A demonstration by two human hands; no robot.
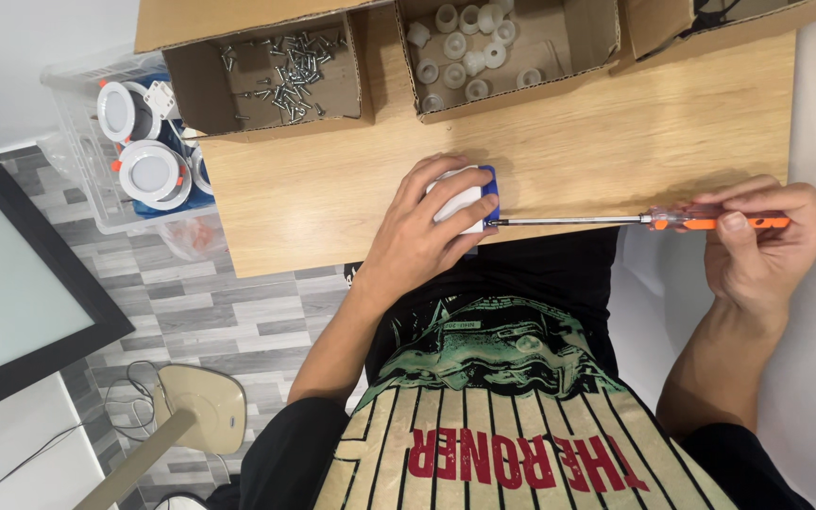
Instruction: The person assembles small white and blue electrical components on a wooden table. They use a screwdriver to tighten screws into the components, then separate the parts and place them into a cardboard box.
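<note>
My left hand [424, 231] grips a small white box-shaped part with a blue end [467, 197], pressed against the near edge of the wooden table [332, 198]. My right hand [762, 241] holds the orange handle of a long screwdriver [672, 221]. Its thin metal shaft runs level to the left, and the tip meets the blue end of the white part.
Three open cardboard boxes stand along the table's far side: one with several screws [285, 71], one with white plastic caps [469, 47], a third [710, 19] mostly cut off. A clear bin of round white lamp fittings [139, 142] sits left; a dark-framed panel [21, 283] lies on the floor.
</note>
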